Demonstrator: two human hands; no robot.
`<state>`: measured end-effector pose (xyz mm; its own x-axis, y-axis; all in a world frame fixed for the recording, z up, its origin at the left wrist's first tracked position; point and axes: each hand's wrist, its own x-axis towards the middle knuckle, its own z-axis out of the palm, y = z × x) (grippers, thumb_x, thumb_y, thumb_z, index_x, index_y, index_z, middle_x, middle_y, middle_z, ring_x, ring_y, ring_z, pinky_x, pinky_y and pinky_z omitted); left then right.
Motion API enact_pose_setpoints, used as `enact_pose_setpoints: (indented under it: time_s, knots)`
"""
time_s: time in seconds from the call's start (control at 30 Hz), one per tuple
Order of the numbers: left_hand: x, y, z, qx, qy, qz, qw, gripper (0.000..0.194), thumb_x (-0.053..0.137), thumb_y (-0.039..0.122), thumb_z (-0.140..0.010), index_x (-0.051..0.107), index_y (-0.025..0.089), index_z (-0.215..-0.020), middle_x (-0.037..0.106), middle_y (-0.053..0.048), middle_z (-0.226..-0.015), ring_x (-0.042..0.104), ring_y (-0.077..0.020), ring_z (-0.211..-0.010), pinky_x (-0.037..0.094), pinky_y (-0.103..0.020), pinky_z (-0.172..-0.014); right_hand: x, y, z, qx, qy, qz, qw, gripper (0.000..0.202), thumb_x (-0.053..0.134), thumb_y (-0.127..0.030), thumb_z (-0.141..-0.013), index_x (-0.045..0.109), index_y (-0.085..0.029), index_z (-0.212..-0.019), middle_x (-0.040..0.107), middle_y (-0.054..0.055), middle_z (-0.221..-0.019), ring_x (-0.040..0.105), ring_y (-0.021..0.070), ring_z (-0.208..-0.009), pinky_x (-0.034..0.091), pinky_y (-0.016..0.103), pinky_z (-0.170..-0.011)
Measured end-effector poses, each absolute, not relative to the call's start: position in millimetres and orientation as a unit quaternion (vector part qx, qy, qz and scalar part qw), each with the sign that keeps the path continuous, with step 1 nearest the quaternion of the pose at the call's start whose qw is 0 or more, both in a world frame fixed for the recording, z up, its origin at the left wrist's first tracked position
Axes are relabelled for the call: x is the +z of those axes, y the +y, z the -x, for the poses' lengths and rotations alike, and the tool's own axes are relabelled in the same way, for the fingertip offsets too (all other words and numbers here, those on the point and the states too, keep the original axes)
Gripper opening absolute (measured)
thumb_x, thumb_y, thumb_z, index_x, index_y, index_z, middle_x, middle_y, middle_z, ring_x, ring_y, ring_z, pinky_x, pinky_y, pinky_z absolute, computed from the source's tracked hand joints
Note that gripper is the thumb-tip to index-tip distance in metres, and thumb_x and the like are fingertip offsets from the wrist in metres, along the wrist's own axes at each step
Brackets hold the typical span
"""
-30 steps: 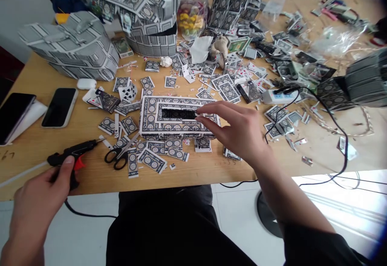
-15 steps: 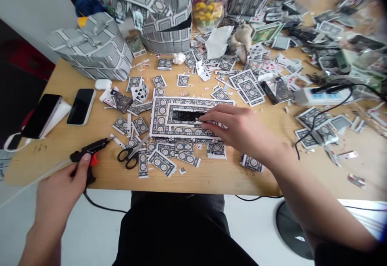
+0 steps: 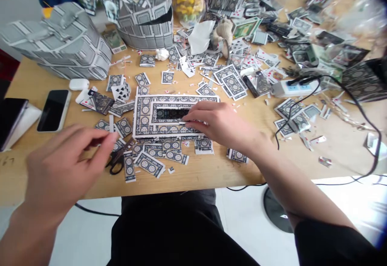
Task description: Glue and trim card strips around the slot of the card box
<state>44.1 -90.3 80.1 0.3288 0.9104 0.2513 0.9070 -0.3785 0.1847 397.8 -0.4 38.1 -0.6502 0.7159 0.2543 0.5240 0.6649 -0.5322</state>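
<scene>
A flat rectangular box [image 3: 142, 126] covered in blue-patterned playing cards lies before me, with a long slot in its top. My right hand [image 3: 208, 118] rests over the box, its thumb and fingers pinched at the slot's lower edge around a small white strip of card [image 3: 182, 123]. To the left, my left hand [image 3: 68, 165] hovers above the table, slightly blurred, its thumb and forefinger loosely bent with a gap between them. Just past those fingertips is a pale card strip [image 3: 111, 123]. Scissors [image 3: 116, 163] lie partly behind the thumb. No glue gun shows; my left hand may cover it.
Cut card pieces [image 3: 149, 164] lie along the box's front. A phone [image 3: 54, 109] and a white earphone case [image 3: 79, 84] are at left. Behind stand card-covered bags [image 3: 86, 52] and a bag of yellow items [image 3: 190, 7]. A power strip [image 3: 294, 88] with black cables is at right.
My left hand has let go of the glue gun and moved right and up, towards the scissors and card strips. My right hand stays at the slot. The whole view has shifted.
</scene>
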Motion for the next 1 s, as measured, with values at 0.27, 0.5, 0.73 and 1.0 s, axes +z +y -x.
enact_pose_setpoints:
  time_s: [0.27, 0.5, 0.73, 1.0]
  knots:
    - [71.1, -4.2, -146.1, 0.166, 0.391, -0.899, 0.109, 0.023, 0.055, 0.030, -0.112, 0.076, 0.022, -0.116, 0.079, -0.006, -0.112, 0.076, -0.0229, -0.105, 0.059, -0.036, -0.096, 43.4, -1.2, -410.0, 0.217, -0.875, 0.344, 0.262, 0.018, 0.067, -0.023, -0.108, 0.083, -0.017, -0.115, 0.080, 0.010, -0.109, 0.075, 0.0236, -0.102, 0.059, 0.039, -0.093]
    - [59.1, 15.6, -158.5, 0.120, 0.346, -0.915, 0.167, 0.034, 0.061, 0.041, -0.110, 0.078, 0.021, -0.131, 0.079, -0.009, -0.123, 0.075, -0.0261, -0.114, 0.058, -0.040, -0.102, 46.3, -1.7, -437.7, 0.211, -0.856, 0.375, 0.288, 0.020, 0.062, -0.018, -0.109, 0.082, -0.020, -0.112, 0.082, 0.008, -0.106, 0.077, 0.0240, -0.101, 0.060, 0.040, -0.091]
    - [47.8, 14.6, -160.2, 0.140, 0.330, -0.921, 0.156, 0.029, 0.062, 0.039, -0.110, 0.082, 0.022, -0.122, 0.082, -0.007, -0.115, 0.077, -0.0244, -0.105, 0.059, -0.039, -0.100, 40.2, -3.0, -440.2, 0.227, -0.855, 0.356, 0.301, 0.020, 0.062, -0.018, -0.109, 0.082, -0.018, -0.111, 0.082, 0.009, -0.107, 0.076, 0.0250, -0.103, 0.060, 0.043, -0.095]
    - [51.9, 11.5, -168.2, 0.133, 0.361, -0.908, 0.164, 0.026, 0.060, 0.038, -0.109, 0.082, 0.025, -0.112, 0.083, -0.005, -0.109, 0.078, -0.0255, -0.108, 0.062, -0.041, -0.099, 39.4, 2.6, -439.3, 0.276, -0.836, 0.373, 0.294, 0.022, 0.062, -0.017, -0.107, 0.084, -0.018, -0.112, 0.079, 0.011, -0.109, 0.074, 0.0235, -0.103, 0.060, 0.040, -0.093]
